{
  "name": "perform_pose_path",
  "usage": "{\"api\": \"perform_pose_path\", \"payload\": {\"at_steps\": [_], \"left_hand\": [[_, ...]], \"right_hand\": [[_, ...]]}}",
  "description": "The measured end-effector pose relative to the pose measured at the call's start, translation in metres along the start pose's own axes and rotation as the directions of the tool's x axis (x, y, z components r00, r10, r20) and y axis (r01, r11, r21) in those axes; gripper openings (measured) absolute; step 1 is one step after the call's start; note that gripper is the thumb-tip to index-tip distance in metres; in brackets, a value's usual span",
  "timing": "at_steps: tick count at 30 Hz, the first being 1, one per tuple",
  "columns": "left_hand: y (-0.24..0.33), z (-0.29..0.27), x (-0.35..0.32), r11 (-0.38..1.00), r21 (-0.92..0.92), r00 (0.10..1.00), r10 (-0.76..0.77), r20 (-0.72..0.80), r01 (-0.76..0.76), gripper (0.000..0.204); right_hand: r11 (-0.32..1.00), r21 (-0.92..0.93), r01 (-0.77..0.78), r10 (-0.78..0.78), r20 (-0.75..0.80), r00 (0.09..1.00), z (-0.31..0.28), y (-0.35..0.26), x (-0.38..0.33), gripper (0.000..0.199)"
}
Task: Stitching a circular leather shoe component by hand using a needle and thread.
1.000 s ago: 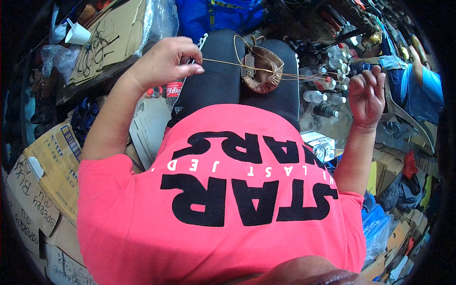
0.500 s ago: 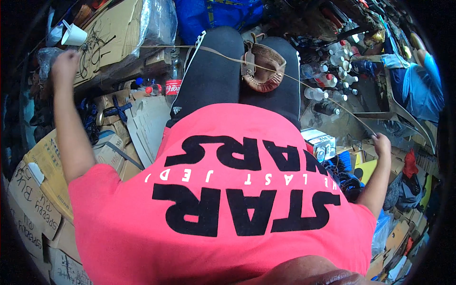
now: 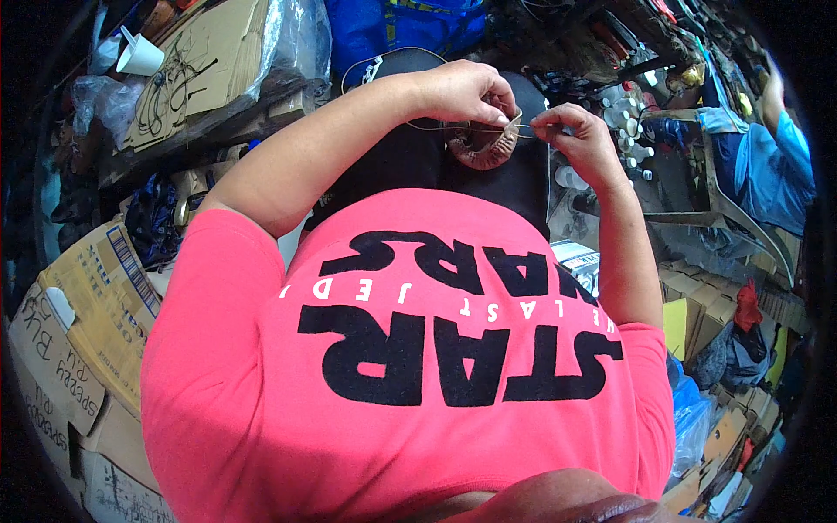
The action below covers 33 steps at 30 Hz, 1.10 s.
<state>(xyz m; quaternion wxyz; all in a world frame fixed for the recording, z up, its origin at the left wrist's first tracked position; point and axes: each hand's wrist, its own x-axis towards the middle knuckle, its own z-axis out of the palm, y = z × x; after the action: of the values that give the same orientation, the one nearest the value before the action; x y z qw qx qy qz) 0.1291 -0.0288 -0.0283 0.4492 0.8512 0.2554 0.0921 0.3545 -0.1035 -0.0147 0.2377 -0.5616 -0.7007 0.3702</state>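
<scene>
On my dark-trousered lap rests a brown leather shoe (image 3: 486,155), its rounded end gathered in puckers. My left hand (image 3: 466,91) is closed over its far edge, thumb and fingers pressed on the leather and hiding that part. Just right of it, my right hand (image 3: 575,139) is closed in a pinch on a thin pale thread (image 3: 525,125) at the shoe's rim. Whether a needle is at the thread's end is too small to tell. A slack loop of the thread curves out to the left over my thigh, passing behind my left forearm.
Several plastic bottles (image 3: 621,118) stand right of my knees. A person in blue (image 3: 772,166) is at the far right. Flattened cardboard (image 3: 196,65) with dark cords and a white cup (image 3: 139,57) lie at the upper left. Beyond my knees is a blue bag (image 3: 392,30).
Both hands have come in from wide apart to the shoe. The thread, stretched taut across my lap before, now hangs in a slack loop. My left hand has taken hold of the shoe.
</scene>
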Motion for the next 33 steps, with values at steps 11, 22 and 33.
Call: {"api": "perform_pose_path", "payload": {"at_steps": [11, 22, 33], "left_hand": [[-0.012, 0.005, 0.009, 0.961, -0.268, 0.99, -0.03, 0.14, 0.067, 0.022], [-0.019, 0.009, 0.002, 0.84, -0.518, 0.962, -0.016, 0.271, 0.16, 0.032], [-0.022, 0.013, 0.013, 0.939, -0.326, 0.91, 0.037, 0.413, 0.11, 0.031]], "right_hand": [[0.998, 0.055, 0.025, -0.031, 0.112, 0.993, 0.01, 0.015, 0.001, 0.013], [0.996, 0.062, 0.071, -0.061, -0.15, 0.987, 0.04, 0.005, -0.034, 0.023], [0.848, -0.524, 0.084, -0.041, 0.093, 0.995, 0.019, -0.052, -0.025, 0.02]]}}
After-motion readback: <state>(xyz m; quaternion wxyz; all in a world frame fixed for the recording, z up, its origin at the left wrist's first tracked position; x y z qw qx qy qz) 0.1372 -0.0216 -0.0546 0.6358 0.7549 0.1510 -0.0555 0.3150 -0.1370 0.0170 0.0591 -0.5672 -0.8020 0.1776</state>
